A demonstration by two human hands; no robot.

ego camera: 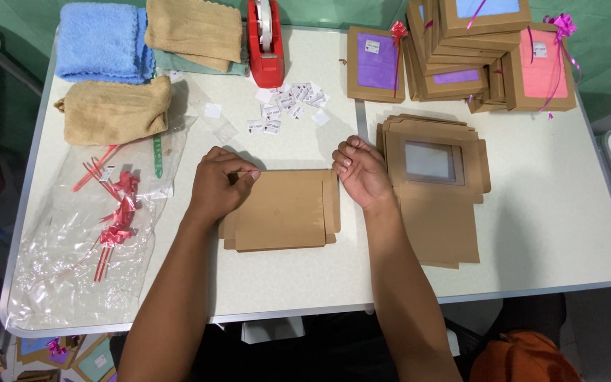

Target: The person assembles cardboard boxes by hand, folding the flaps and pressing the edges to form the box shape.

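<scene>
A flat brown cardboard box blank [284, 210] lies in the middle of the white table [546, 233]. My left hand [219, 185] pinches its upper left edge with curled fingers. My right hand [362, 172] rests loosely curled at the blank's upper right corner, touching the edge. Just right of that hand lies a stack of unfolded box blanks [438, 212] with a clear window [430, 161] on top.
Folded blue [102, 42] and tan towels [114, 111] lie at the back left beside a red tape dispenser [266, 42]. Small white stickers [288, 106] are scattered behind the blank. Finished window boxes [489, 56] are stacked back right. A clear bag with red ribbons [111, 212] lies left.
</scene>
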